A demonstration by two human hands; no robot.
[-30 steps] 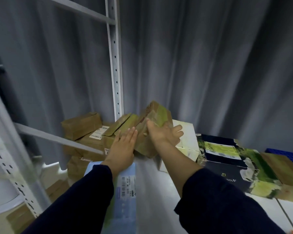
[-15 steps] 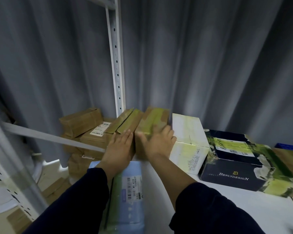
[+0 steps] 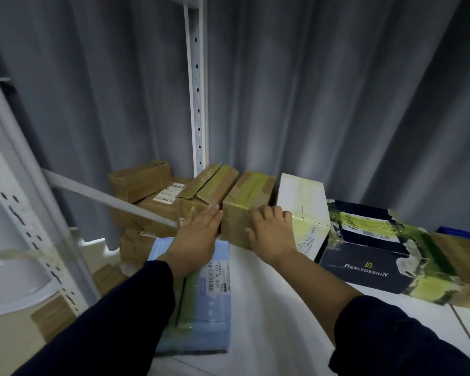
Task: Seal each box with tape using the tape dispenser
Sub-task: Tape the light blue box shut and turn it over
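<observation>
Brown box point(image 3: 248, 204): it sits on the bench point(image 3: 277, 308), touching the white box point(image 3: 301, 196).
Your right hand point(image 3: 273, 233): fingers curl on its front.
Your left hand point(image 3: 198, 237): flat, fingers spread, just left of it.

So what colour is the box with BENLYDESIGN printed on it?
Dark navy box with white lettering and yellowish-green tape, seen in the head view.
</observation>
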